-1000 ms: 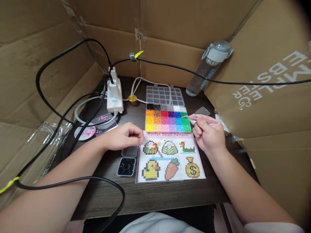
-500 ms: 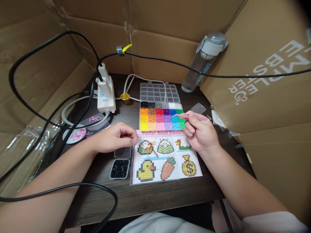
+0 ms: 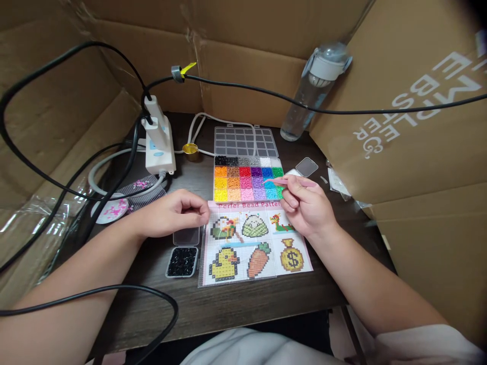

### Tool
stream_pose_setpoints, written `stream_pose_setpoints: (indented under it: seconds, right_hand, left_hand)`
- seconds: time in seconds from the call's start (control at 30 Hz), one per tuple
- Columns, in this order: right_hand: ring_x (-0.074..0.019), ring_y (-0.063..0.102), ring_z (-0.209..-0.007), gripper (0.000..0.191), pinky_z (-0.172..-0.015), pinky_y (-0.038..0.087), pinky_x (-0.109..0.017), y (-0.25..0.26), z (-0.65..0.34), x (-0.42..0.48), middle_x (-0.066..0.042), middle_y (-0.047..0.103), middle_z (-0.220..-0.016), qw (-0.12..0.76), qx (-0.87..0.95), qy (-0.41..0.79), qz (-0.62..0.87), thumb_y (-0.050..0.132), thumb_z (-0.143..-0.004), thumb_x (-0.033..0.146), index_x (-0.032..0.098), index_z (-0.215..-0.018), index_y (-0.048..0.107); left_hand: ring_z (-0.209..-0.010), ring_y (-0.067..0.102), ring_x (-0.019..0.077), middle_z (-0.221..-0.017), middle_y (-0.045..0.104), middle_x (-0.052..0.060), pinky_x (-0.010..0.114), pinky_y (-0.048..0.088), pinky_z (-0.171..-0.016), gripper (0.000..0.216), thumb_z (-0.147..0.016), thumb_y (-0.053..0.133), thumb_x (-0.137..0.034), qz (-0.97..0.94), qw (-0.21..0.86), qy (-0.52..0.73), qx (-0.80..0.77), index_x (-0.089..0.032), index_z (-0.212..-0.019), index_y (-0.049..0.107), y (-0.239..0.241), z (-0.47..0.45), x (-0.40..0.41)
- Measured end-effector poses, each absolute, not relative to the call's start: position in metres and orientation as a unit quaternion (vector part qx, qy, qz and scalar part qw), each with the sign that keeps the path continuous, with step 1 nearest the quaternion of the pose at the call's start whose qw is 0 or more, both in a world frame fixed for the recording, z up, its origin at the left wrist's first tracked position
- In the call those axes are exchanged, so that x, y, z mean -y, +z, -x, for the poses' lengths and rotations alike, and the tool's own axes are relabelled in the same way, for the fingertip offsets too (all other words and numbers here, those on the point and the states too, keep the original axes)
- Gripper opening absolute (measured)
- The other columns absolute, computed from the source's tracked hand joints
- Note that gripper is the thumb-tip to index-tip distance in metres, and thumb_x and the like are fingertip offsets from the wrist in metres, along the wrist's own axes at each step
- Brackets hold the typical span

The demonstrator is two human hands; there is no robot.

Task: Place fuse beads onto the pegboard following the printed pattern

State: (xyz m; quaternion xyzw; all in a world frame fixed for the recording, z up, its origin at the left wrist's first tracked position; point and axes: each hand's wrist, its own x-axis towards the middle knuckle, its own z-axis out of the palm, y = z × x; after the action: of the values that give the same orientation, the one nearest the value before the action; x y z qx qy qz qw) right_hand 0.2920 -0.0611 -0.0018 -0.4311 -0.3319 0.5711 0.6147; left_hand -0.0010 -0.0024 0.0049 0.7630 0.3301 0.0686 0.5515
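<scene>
My right hand (image 3: 310, 205) grips pink tweezers (image 3: 300, 181), their curved tip pointing left above the purple and blue cells of a bead box (image 3: 282, 161). That divided box lies open with its clear lid (image 3: 247, 142) folded back. My left hand (image 3: 177, 213) is closed, its fingertips at the upper left edge of a pattern sheet (image 3: 279, 256); whatever it may pinch is hidden. A clear pegboard (image 3: 201, 274) lies over the sheet, with yellow beads on the duck and orange ones on the carrot. Black beads fill a small square case (image 3: 182, 262) below my left hand.
A power strip (image 3: 162, 157) and looping black cables (image 3: 243, 88) crowd the left and cross overhead. Behind stand a water bottle (image 3: 314, 91) and cardboard walls (image 3: 243, 45). A gold cup (image 3: 190, 150), a round dish (image 3: 110, 209) with pink beads, and a small lid (image 3: 307, 166) lie around.
The whole view has shifted slightly, so everything sits a little further left and higher. Both hands keep nearly the same pose, and the tweezers tip stays over the bead box.
</scene>
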Motion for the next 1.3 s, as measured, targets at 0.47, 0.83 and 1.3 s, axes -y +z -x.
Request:
stream_pose_setpoints:
  seconds: [0.47, 0.83, 1.3]
  right_hand:
    - [-0.0041, 0.032, -0.045, 0.02, -0.04, 0.027, -0.022, -0.008, -0.293, 0.06, -0.004, 0.08, -0.095, 0.604, 0.352, 0.558, 0.447, 0.082, -0.079, 0.04, 0.022, -0.077, 0.074]
    - [-0.0035, 0.031, -0.045, 0.02, -0.039, 0.027, -0.021, -0.003, -0.289, 0.063, -0.005, 0.08, -0.091, 0.598, 0.341, 0.569, 0.45, 0.086, -0.074, 0.038, 0.021, -0.075, 0.076]
    - [-0.0091, 0.047, -0.041, 0.008, -0.036, 0.034, -0.024, -0.019, -0.26, 0.09, -0.003, 0.072, -0.061, 0.483, 0.559, 0.47, 0.483, 0.078, -0.084, 0.027, 0.022, -0.085, 0.085]
  left_hand:
    - [-0.058, 0.041, 0.0102, -0.06, 0.05, -0.001, 0.021, 0.034, -0.053, 0.032, -0.083, 0.067, -0.041, -0.761, 0.559, 0.071, -0.322, -0.013, -0.067, 0.063, 0.005, 0.0, 0.003]
    - [-0.059, 0.044, 0.0106, -0.061, 0.052, -0.001, 0.021, 0.036, -0.055, 0.03, -0.083, 0.067, -0.039, -0.759, 0.56, 0.077, -0.323, -0.014, -0.067, 0.064, 0.005, 0.002, 0.003]
    - [-0.058, 0.045, 0.0097, -0.062, 0.056, -0.001, 0.021, 0.036, -0.054, 0.026, -0.083, 0.067, -0.036, -0.763, 0.561, 0.095, -0.307, -0.013, -0.07, 0.066, 0.0, 0.002, 0.006]
